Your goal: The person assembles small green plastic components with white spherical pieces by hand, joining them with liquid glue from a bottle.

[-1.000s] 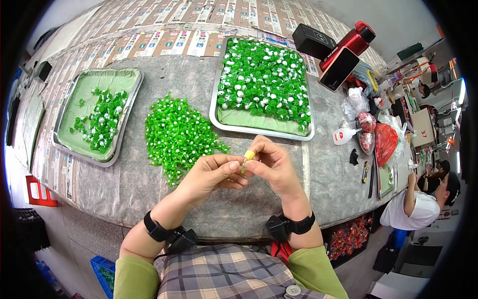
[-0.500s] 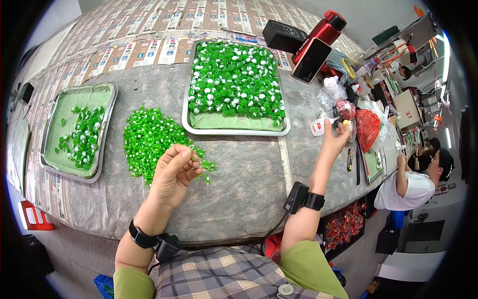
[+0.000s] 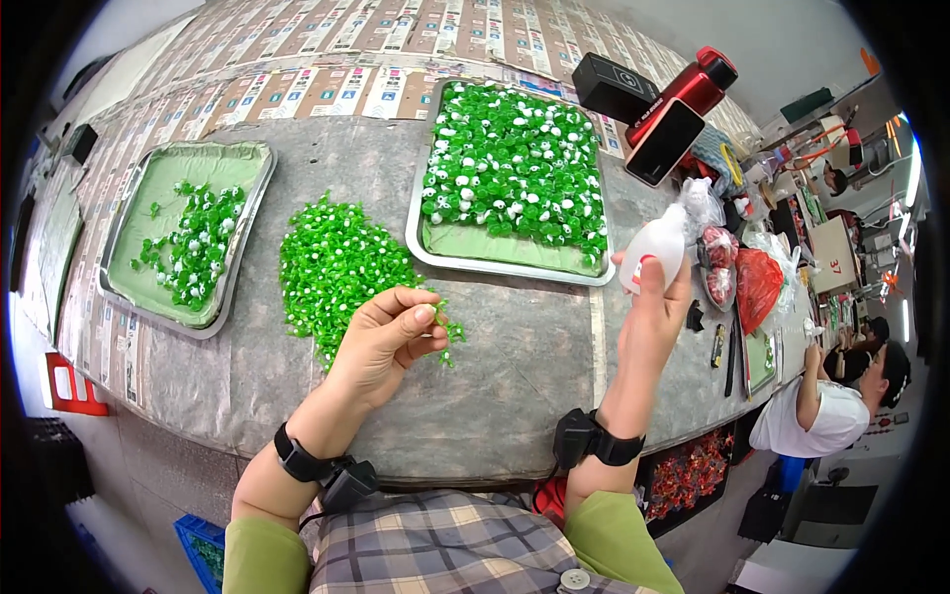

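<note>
My right hand [image 3: 653, 307] is closed around a white plastic squeeze bottle [image 3: 661, 246] with a red mark on it, raised above the table to the right of the large tray. My left hand [image 3: 381, 351] is in a pinch at the near edge of a loose pile of small green pieces with white spots [image 3: 341, 262]. A bit of green shows at its fingertips; its exact shape is too small to tell. Beyond, a large metal tray [image 3: 515, 272] is filled with green pieces bearing white balls. A smaller tray [image 3: 124, 238] on the left holds fewer such pieces.
At the back right stand a black box [image 3: 616, 87], a red bottle [image 3: 705, 81] and a phone [image 3: 665, 142]. Plastic bags, one red [image 3: 760, 287], and a cutter knife [image 3: 717, 346] lie on the right. Another person [image 3: 826, 401] sits farther right.
My right hand has picked up the white bottle and brought it nearer, upright. My left hand stays pinched beside the pile. The whole view has shifted, so the table things appear farther right.
</note>
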Motion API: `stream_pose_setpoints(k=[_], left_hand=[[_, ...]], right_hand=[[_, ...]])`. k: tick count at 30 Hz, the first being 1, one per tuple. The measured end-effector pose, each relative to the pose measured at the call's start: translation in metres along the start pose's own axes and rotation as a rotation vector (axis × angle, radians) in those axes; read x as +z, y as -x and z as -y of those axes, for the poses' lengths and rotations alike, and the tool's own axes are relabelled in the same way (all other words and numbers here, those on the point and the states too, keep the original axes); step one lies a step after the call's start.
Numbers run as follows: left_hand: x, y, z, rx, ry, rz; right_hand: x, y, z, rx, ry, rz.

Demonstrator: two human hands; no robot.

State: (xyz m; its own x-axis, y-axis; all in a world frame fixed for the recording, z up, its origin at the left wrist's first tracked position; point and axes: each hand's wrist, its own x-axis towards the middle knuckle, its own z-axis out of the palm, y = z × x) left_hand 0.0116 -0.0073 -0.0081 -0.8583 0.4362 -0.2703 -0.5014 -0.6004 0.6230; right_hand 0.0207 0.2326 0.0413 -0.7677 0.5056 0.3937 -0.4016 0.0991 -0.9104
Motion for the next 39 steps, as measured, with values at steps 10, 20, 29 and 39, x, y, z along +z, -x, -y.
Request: stream_pose_setpoints(k=[10,20,29,39], left_hand=[[0.0,0.0,0.0,-0.015,0.039,0.04],[0.001,0.0,0.0,-0.029,0.047,0.043],[0.0,0.0,0.001,-0.031,0.046,0.058],[-0.001,0.0,0.001,-0.04,0.045,0.064]], right_hand=[[0.038,0.036,0.021,-0.21,-0.01,0.14],[0.044,0.044,0.021,-0.246,0.138,0.24],[0.045,0.045,0.02,-0.262,0.213,0.286],[0.041,0.043,0.017,-0.288,0.231,0.245]])
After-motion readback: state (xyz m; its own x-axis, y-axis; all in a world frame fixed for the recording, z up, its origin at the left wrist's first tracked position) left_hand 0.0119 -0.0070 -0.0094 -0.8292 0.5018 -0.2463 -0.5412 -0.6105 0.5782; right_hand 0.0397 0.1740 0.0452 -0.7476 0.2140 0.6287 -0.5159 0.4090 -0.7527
